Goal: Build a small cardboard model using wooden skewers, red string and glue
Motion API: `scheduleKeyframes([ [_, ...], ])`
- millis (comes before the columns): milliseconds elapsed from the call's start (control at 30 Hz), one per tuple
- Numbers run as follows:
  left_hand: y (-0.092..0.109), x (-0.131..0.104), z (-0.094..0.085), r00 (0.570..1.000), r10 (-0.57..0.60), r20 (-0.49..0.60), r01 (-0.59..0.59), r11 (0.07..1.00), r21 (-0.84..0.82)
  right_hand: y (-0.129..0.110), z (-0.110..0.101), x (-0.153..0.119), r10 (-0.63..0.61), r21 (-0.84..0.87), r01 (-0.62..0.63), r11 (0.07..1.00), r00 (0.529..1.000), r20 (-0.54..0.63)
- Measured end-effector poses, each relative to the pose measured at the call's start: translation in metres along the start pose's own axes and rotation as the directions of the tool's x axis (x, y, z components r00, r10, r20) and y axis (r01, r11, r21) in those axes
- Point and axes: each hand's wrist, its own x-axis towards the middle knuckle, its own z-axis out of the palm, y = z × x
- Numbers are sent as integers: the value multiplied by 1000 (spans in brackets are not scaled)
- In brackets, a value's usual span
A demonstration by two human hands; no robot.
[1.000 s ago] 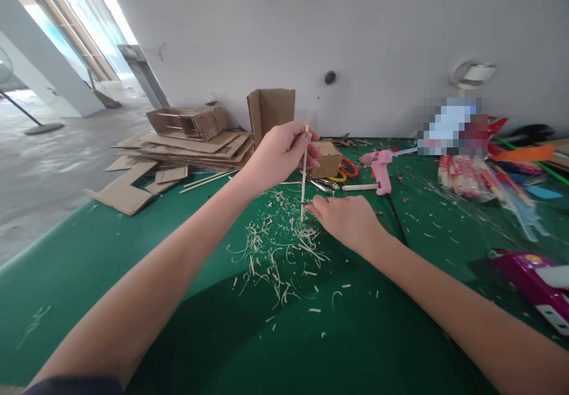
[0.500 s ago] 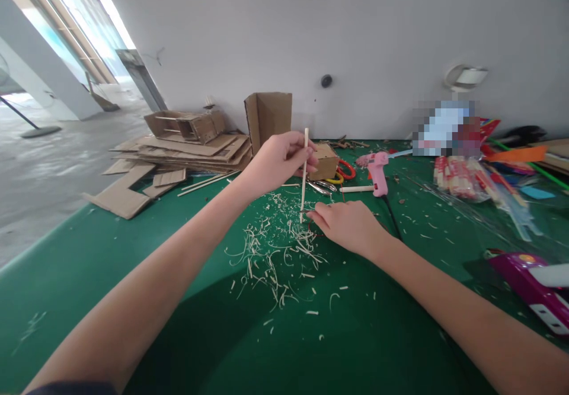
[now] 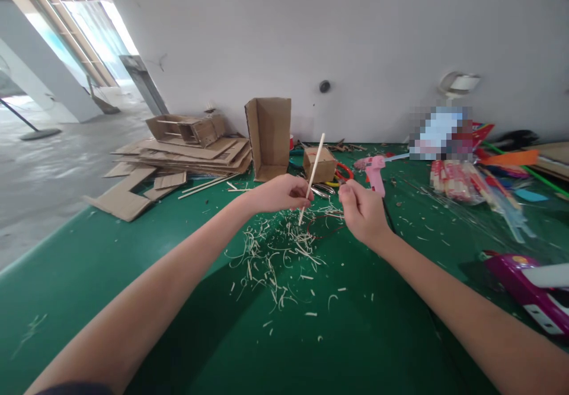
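Well in from tabletop's (image 3: 128,259) left edge, pale shavings (image 3: 306,276) scattered. Over them, left hand (image 3: 281,194) pinching slim wooden stick (image 3: 317,159), tilted. Right hand (image 3: 365,212) clenched, clear of stick, apparently around small dark tool (image 3: 341,183), too blurred for certainty. Loose pinch could let stick twist; sideways pressure could snap it. Toward far edge, pink glue gun (image 3: 376,174), then open cardboard box (image 3: 273,134).

Hands (image 3: 284,195) (image 3: 365,212), tilted stick (image 3: 316,161), shavings (image 3: 304,243) on table (image 3: 111,253)

Stick (image 3: 316,161): wood, smooth. Shavings (image 3: 306,242): wood, matt. Hot glue gun (image 3: 376,177), far right: plastic. Sheets (image 3: 191,151), far left: matt cardboard. Counter (image 3: 355,330): smooth.
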Motion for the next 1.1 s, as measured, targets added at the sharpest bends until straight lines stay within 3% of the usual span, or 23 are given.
scheduleKeyframes([
  [133,-2,-2,8,1000,-15,14,15,1000,25,2,5,0,0,-105,6,994,998,59],
  [400,-4,-10,19,1000,-23,-16,21,994,-104,5,5,3,29,-379,35,925,986,163],
  [667,-11,-29,43,982,-42,-183,53,997,55,1,6,5,55,-407,38,913,975,214],
  [767,-10,-36,43,958,-65,-280,114,981,160,0,4,6,52,-401,22,916,983,174],
  [867,-8,-49,31,915,-89,-394,207,940,270,-1,2,5,9,-346,36,937,992,126],
  [933,-4,-62,14,907,-39,-419,213,902,376,-2,0,5,-46,-335,95,937,988,149],
  [1000,2,-76,-9,920,-11,-391,214,851,480,-5,-4,6,-94,-346,159,925,976,197],
  [1100,21,-93,-48,968,-40,-247,188,766,614,-14,-13,11,-99,-301,179,937,960,263],
])
